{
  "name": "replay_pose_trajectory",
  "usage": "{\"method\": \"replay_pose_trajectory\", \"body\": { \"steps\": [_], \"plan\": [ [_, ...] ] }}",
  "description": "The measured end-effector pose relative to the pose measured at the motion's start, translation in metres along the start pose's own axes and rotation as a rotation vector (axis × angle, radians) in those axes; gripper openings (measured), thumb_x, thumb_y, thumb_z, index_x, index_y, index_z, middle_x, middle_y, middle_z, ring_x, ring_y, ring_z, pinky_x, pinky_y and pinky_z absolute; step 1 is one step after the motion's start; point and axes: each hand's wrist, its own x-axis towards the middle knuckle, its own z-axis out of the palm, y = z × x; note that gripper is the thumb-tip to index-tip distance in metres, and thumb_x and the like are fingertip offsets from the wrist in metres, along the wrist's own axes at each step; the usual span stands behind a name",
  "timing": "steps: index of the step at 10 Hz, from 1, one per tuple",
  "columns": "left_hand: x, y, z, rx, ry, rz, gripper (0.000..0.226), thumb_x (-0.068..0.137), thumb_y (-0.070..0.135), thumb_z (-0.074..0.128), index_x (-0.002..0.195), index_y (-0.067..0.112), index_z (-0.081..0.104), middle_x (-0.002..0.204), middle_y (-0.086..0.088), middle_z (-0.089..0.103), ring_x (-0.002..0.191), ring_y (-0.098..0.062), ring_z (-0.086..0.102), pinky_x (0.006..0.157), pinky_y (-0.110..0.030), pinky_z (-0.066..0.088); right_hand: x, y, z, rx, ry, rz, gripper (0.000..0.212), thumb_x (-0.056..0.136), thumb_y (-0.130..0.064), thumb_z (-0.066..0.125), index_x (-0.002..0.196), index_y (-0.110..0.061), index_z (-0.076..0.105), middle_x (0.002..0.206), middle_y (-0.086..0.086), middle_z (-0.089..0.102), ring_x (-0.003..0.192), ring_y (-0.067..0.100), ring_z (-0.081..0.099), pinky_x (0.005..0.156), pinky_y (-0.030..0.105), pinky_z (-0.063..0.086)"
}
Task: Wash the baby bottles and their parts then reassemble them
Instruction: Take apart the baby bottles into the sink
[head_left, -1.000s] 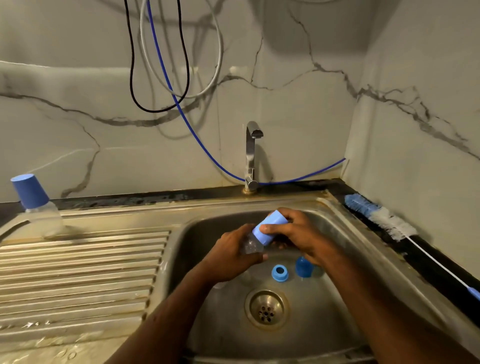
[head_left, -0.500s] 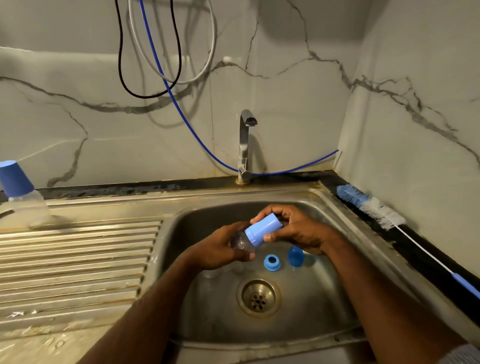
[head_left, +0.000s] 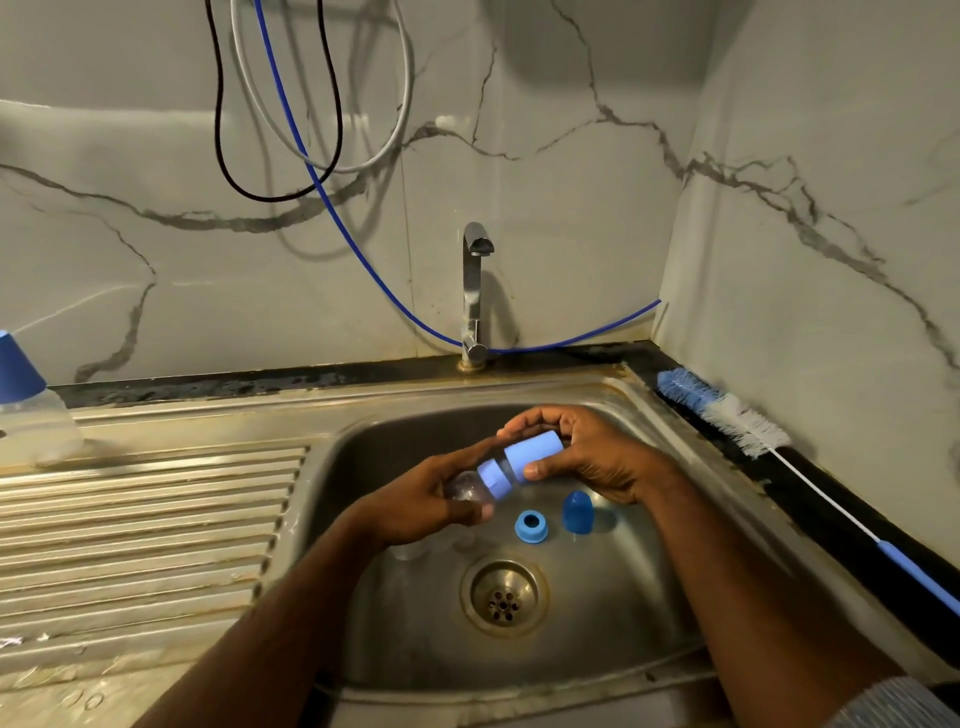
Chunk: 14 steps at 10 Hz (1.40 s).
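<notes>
Fingers (head_left: 524, 427) of the right hand (head_left: 587, 457) curl round the light blue cap (head_left: 535, 454), thumb beneath it and fingertips over its top. The cap sits just off the blue collar (head_left: 492, 479) of a clear baby bottle (head_left: 467, 488), which the left hand (head_left: 426, 501) grips round its body, fingers wrapped and thumb on the near side. The bottle lies tilted, its capped end higher and toward the right, above the basin of the steel sink (head_left: 613, 613). On the basin floor, just below the hands, lie a blue ring (head_left: 531, 526) and a darker blue cap (head_left: 577, 512), side by side, behind the drain (head_left: 504, 597). A second bottle (head_left: 31, 415) with a blue cap stands at the counter's far left edge. A bottle brush (head_left: 727, 415) lies along the counter's right edge. The tap (head_left: 475, 296) stands behind the basin.
</notes>
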Motion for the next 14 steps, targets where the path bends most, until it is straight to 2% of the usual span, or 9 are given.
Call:
{"method": "replay_pose_trajectory", "body": {
  "steps": [1, 3, 4, 5, 6, 8, 9, 11, 14],
  "plan": [
    [-0.001, -0.009, 0.007, 0.236, 0.105, -0.125, 0.080, 0.083, 0.035, 0.081, 0.150, 0.028, 0.039, 0.134, 0.012, 0.052, 0.119, -0.006, 0.054, 0.094, -0.017, 0.043, 0.002, 0.009, 0.000, -0.066, 0.221, 0.086, 0.037, 0.073, -0.010, 0.088, 0.105, -0.013, 0.070, 0.108, 0.012, 0.072, 0.103, 0.030, 0.069, 0.093, 0.047, 0.058],
    [0.004, -0.015, 0.007, 0.206, 0.406, -0.097, 0.057, 0.081, 0.037, 0.083, 0.130, 0.027, 0.055, 0.114, 0.007, 0.062, 0.105, -0.014, 0.062, 0.093, -0.037, 0.053, 0.001, 0.019, -0.012, -0.282, 0.414, 0.327, 0.033, 0.086, -0.045, 0.077, 0.097, -0.016, 0.064, 0.081, 0.010, 0.072, 0.050, 0.018, 0.066, 0.040, 0.024, 0.048],
    [0.006, -0.008, 0.016, 0.146, 0.465, -0.039, 0.054, 0.081, 0.029, 0.083, 0.125, 0.035, 0.052, 0.115, 0.014, 0.053, 0.112, -0.012, 0.052, 0.091, -0.030, 0.046, -0.003, 0.031, -0.016, -0.361, 0.314, 0.442, 0.015, 0.085, -0.022, 0.080, 0.094, -0.016, 0.069, 0.085, 0.011, 0.070, 0.056, 0.017, 0.062, 0.051, 0.028, 0.055],
    [0.010, -0.003, 0.025, 0.103, 0.458, -0.021, 0.055, 0.081, 0.027, 0.083, 0.126, 0.036, 0.053, 0.117, 0.012, 0.057, 0.110, -0.009, 0.054, 0.087, -0.024, 0.045, -0.009, 0.041, -0.013, -0.499, 0.204, 0.594, 0.020, 0.088, -0.003, 0.066, 0.097, -0.020, 0.069, 0.082, 0.008, 0.064, 0.060, 0.017, 0.060, 0.052, 0.026, 0.054],
    [0.010, -0.004, 0.026, 0.116, 0.374, -0.015, 0.058, 0.081, 0.029, 0.084, 0.132, 0.030, 0.056, 0.117, 0.013, 0.061, 0.102, -0.001, 0.059, 0.081, -0.011, 0.043, -0.016, 0.048, -0.010, -0.657, 0.178, 0.654, 0.033, 0.080, -0.002, 0.075, 0.104, -0.023, 0.066, 0.079, 0.006, 0.063, 0.062, 0.018, 0.060, 0.053, 0.028, 0.052],
    [0.009, -0.013, 0.020, 0.113, 0.285, -0.036, 0.054, 0.083, 0.031, 0.082, 0.131, 0.029, 0.057, 0.111, 0.016, 0.063, 0.098, -0.001, 0.062, 0.076, -0.009, 0.044, -0.026, 0.052, -0.006, -0.847, 0.124, 0.614, 0.033, 0.070, -0.003, 0.084, 0.092, -0.016, 0.065, 0.083, 0.003, 0.060, 0.063, 0.012, 0.056, 0.048, 0.021, 0.043],
    [0.013, -0.015, 0.021, 0.081, 0.269, -0.035, 0.054, 0.084, 0.030, 0.081, 0.132, 0.028, 0.056, 0.114, 0.010, 0.064, 0.101, -0.008, 0.063, 0.079, -0.017, 0.047, -0.033, 0.074, -0.009, -0.874, 0.267, 0.496, 0.025, 0.084, 0.013, 0.062, 0.099, -0.006, 0.064, 0.074, 0.004, 0.053, 0.043, -0.001, 0.051, 0.041, 0.014, 0.040],
    [0.015, -0.016, 0.019, 0.048, 0.248, -0.016, 0.052, 0.084, 0.028, 0.081, 0.131, 0.027, 0.057, 0.113, 0.009, 0.064, 0.100, -0.011, 0.064, 0.079, -0.018, 0.047, -0.035, 0.041, -0.005, -0.817, 0.079, 0.688, 0.043, 0.078, 0.001, 0.079, 0.118, -0.007, 0.067, 0.099, 0.006, 0.061, 0.085, 0.014, 0.060, 0.085, 0.029, 0.056],
    [0.013, -0.017, 0.017, 0.055, 0.230, -0.048, 0.051, 0.082, 0.031, 0.083, 0.126, 0.028, 0.057, 0.111, 0.008, 0.065, 0.098, -0.010, 0.065, 0.077, -0.016, 0.049, -0.038, 0.034, -0.007, -0.870, 0.033, 0.671, 0.047, 0.079, 0.002, 0.078, 0.124, -0.005, 0.066, 0.105, 0.008, 0.060, 0.094, 0.021, 0.055, 0.094, 0.035, 0.052]
  ]
}}
